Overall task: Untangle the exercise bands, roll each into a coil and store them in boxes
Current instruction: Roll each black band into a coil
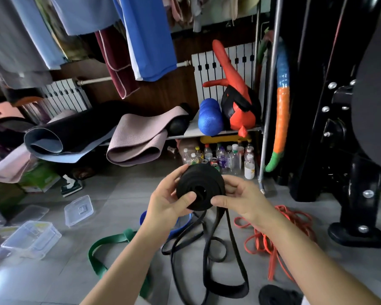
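A thick black coil (201, 186) of exercise band is held up in the middle of the view. My left hand (169, 197) grips its left side, thumb pressed on the coil's face. My right hand (240, 197) grips the right side, thumb on the lower front. The band's loose black tail (209, 260) hangs from the coil and loops on the grey floor. A green band (110, 241) lies at lower left, an orange band (271, 241) in a tangle at right, and a blue band (178, 225) shows under my left wrist. Another black coil (277, 296) lies at the bottom edge.
Clear plastic boxes (33, 238) and a loose lid (78, 210) sit on the floor at left. Rolled yoga mats (136, 139) lie behind, with bottles (224, 157) under a shelf. A black weight rack (350, 128) stands at right. Clothes hang overhead.
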